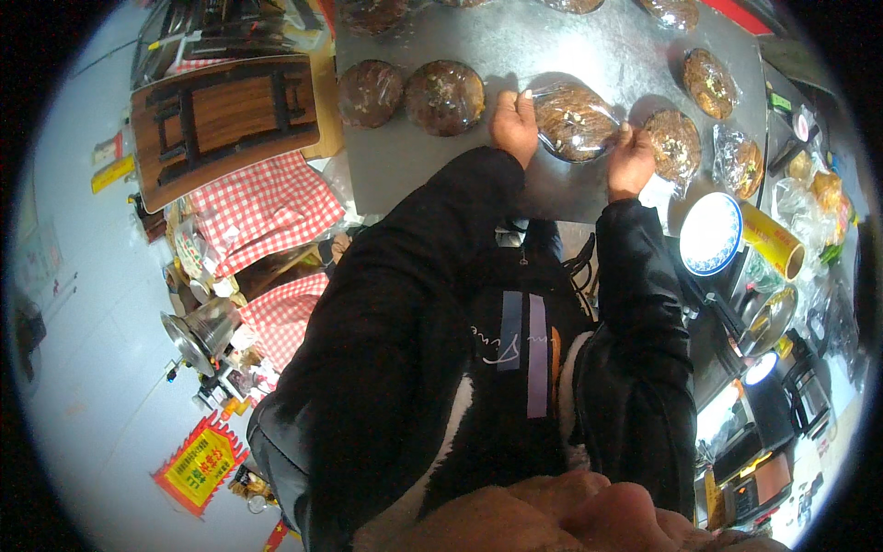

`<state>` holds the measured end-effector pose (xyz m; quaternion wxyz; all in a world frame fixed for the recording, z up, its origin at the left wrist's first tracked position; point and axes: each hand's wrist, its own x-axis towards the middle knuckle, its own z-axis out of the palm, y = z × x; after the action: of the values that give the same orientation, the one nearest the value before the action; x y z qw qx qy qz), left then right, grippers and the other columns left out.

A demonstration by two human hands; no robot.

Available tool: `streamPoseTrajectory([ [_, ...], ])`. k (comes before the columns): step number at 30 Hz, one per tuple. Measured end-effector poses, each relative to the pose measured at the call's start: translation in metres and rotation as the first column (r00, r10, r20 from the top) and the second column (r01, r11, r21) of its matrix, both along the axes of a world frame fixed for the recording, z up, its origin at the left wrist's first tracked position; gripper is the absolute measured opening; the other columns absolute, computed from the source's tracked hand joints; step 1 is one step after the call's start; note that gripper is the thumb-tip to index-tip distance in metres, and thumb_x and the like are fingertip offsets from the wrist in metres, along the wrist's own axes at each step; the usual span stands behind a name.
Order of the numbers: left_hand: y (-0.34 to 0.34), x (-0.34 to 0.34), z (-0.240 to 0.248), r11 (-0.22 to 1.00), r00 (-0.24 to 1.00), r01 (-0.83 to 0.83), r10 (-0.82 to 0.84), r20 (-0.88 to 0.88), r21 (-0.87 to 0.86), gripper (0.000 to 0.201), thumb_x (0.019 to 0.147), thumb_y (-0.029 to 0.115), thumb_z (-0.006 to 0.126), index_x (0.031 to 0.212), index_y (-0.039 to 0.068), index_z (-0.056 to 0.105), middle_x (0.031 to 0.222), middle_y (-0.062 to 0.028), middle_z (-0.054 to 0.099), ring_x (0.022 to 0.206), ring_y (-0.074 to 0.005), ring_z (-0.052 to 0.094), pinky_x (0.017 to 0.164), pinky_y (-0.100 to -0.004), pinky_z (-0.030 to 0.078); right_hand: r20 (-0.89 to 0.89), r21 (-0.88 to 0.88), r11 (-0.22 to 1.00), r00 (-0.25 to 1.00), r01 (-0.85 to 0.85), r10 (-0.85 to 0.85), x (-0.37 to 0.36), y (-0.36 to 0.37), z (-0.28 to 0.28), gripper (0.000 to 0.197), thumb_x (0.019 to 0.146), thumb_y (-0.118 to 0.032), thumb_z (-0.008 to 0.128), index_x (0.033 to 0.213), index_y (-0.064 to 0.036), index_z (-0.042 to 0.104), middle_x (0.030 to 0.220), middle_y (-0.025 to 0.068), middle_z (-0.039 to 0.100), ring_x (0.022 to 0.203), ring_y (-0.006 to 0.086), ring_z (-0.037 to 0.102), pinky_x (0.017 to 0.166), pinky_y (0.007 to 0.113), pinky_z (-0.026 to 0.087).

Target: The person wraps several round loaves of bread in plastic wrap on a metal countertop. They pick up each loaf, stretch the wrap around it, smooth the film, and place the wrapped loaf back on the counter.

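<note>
A round bowl of dark brown food (577, 121), topped with pale and green bits and covered in shiny clear film, is held between my two hands over a metal table (414, 175). My left hand (515, 127) grips its left rim, thumb and fingers closed there. On the lower right rim, my right hand (632, 164) pinches the film or edge; which one I cannot tell. Two similar wrapped bowls (445, 97) stand left of my left hand. Close by my right hand is another wrapped bowl (672, 145). The held bowl's underside is hidden.
More wrapped bowls (709, 83) line the table's right side and far edge. At the right are a blue-rimmed white bowl (711, 234), a yellow roll (773, 241) and plastic bags (800, 221). A wooden folding table (230, 129) and red checked cloth (267, 207) are left.
</note>
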<state>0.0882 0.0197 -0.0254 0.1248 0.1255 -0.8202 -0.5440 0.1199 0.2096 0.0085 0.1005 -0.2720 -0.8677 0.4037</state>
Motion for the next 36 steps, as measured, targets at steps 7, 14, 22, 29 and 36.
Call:
streamPoseTrajectory([
  [7,0.000,-0.001,0.003,0.999,1.000,-0.007,0.007,-0.008,0.038,0.029,0.100,0.028,0.061,0.087,0.004,0.056,0.070,-0.0186,0.059,0.066,-0.0382,0.060,0.063,-0.0466,0.047,0.079,0.155,0.988,0.996,0.018,-0.031,0.001,-0.003,0.002,0.032,0.098,-0.034,0.060,0.092,-0.0039,0.066,0.084,0.0231,0.069,0.081,0.0437,0.066,0.071,0.049,0.051],
  [14,-0.003,-0.005,0.003,1.000,0.999,0.025,-0.025,-0.033,-0.006,0.029,0.102,0.025,0.060,0.086,0.002,0.054,0.069,-0.0130,0.054,0.065,-0.0243,0.052,0.062,-0.0401,0.046,0.055,0.171,0.984,0.997,0.045,-0.055,0.004,-0.007,0.005,0.029,0.098,-0.033,0.061,0.095,-0.0044,0.067,0.084,0.0248,0.068,0.081,0.0454,0.065,0.072,0.050,0.050],
  [22,-0.006,-0.006,-0.002,0.991,0.994,0.034,-0.048,0.103,0.127,0.033,0.101,0.029,0.063,0.083,0.001,0.057,0.067,-0.0095,0.054,0.064,-0.0170,0.049,0.062,-0.0378,0.044,0.064,0.052,0.995,0.994,0.086,-0.090,0.007,-0.007,-0.013,0.028,0.097,-0.031,0.063,0.096,-0.0039,0.067,0.086,0.0246,0.068,0.081,0.0441,0.065,0.074,0.047,0.050],
  [29,-0.006,-0.014,-0.001,0.984,0.962,0.043,-0.088,0.257,0.174,0.041,0.098,0.028,0.066,0.071,0.000,0.052,0.063,-0.0097,0.053,0.061,-0.0166,0.045,0.059,-0.0389,0.042,0.053,-0.097,0.995,0.999,0.017,-0.012,0.005,0.000,-0.033,0.023,0.099,-0.023,0.063,0.096,0.0001,0.067,0.083,0.0162,0.070,0.075,0.0245,0.064,0.074,0.037,0.051],
  [36,-0.009,-0.021,-0.003,0.966,0.921,0.074,-0.162,0.354,0.249,0.044,0.097,0.031,0.067,0.070,0.001,0.051,0.059,-0.0043,0.048,0.056,-0.0130,0.045,0.054,-0.0365,0.041,-0.073,-0.372,0.927,0.997,-0.042,0.016,0.008,0.002,-0.050,0.025,0.103,-0.019,0.058,0.097,0.0022,0.069,0.084,0.0080,0.070,0.075,0.0143,0.061,0.073,0.031,0.051],
])
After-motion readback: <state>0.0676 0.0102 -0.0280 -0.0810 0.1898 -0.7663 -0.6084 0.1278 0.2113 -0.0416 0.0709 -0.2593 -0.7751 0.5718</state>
